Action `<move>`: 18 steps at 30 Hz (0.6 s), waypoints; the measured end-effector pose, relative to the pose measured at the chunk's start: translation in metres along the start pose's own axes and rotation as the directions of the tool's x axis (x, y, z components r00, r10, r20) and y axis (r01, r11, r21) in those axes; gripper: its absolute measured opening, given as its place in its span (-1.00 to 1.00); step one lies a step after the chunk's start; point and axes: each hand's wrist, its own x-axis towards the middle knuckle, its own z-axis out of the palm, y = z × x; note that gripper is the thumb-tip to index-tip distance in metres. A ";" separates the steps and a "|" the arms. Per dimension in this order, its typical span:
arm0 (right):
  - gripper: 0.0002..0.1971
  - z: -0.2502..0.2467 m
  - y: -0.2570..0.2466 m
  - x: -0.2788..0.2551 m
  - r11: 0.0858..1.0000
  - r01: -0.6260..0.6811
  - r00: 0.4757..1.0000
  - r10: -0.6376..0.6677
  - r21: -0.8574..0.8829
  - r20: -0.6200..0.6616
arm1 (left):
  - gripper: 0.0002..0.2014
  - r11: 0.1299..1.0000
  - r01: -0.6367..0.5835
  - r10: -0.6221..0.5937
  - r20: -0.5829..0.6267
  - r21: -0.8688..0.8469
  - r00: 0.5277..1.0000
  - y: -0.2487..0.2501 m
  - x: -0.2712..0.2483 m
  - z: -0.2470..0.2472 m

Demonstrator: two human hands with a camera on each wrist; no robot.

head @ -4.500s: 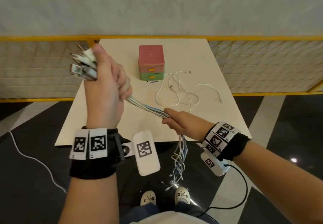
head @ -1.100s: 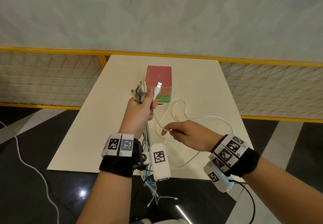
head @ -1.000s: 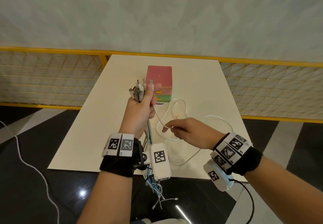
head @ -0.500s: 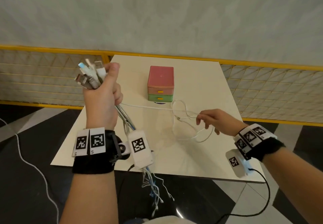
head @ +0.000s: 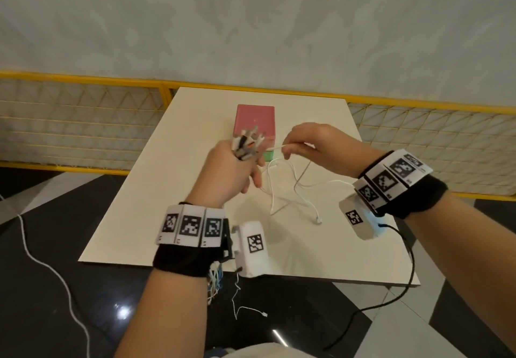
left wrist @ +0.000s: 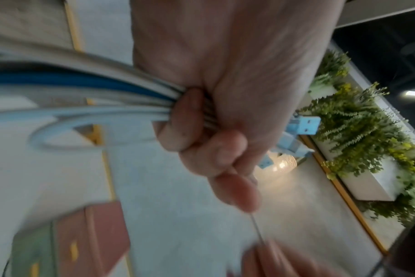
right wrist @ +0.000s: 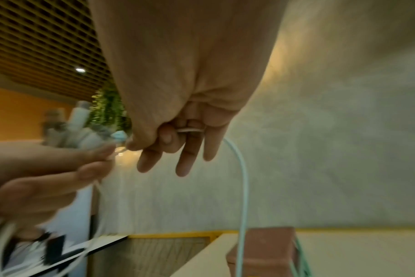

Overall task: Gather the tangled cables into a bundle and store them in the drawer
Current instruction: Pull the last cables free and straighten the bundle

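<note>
Surface: white table (head: 195, 123), yellow railing (head: 83, 78) behind.
Drawer unit (head: 255, 117): far centre, behind my hands.
Left hand (head: 229, 173): fist round cable bundle (head: 247, 145).
Right hand (head: 321, 145): pinching loose white cable (head: 293, 190), trailing onto table.

No words, brands or numbers can be read. The only signs are black-and-white square code markers on the wristbands (head: 192, 226) and on the small white boxes (head: 252, 249) beside them.

Showing two hands: left hand (head: 226, 175) gripping one cable bundle (head: 247, 145), right hand (head: 317, 145) pinching one loose white cable (head: 296, 187) just beside that grip. Standing beyond both grips: one drawer box (head: 255, 119), two drawers.
</note>
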 end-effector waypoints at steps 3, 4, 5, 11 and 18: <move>-0.73 0.001 0.023 -0.015 0.963 -0.234 0.972 0.234 0.136 0.017 | -0.78 0.999 -0.031 0.018 -0.315 -0.036 0.949 -0.008 0.004 -0.027; -0.71 0.003 0.029 -0.020 0.947 -0.283 0.959 0.283 0.153 0.027 | -0.81 0.996 -0.036 0.000 -0.395 -0.085 0.919 -0.010 0.004 -0.033; -0.71 0.005 0.033 -0.022 0.936 -0.317 0.948 0.315 0.151 0.035 | -0.83 0.992 -0.028 -0.027 -0.435 -0.120 0.900 -0.011 0.004 -0.035; -0.74 0.009 0.021 -0.007 0.984 -0.176 0.983 0.175 0.021 0.056 | -0.53 0.999 -0.017 0.010 -0.223 -0.030 0.975 -0.004 -0.002 -0.016; -0.75 -0.010 -0.001 0.016 0.987 -0.039 0.994 0.054 -0.154 0.096 | -0.07 0.945 -0.285 0.211 -0.368 -0.160 0.906 0.002 -0.004 0.006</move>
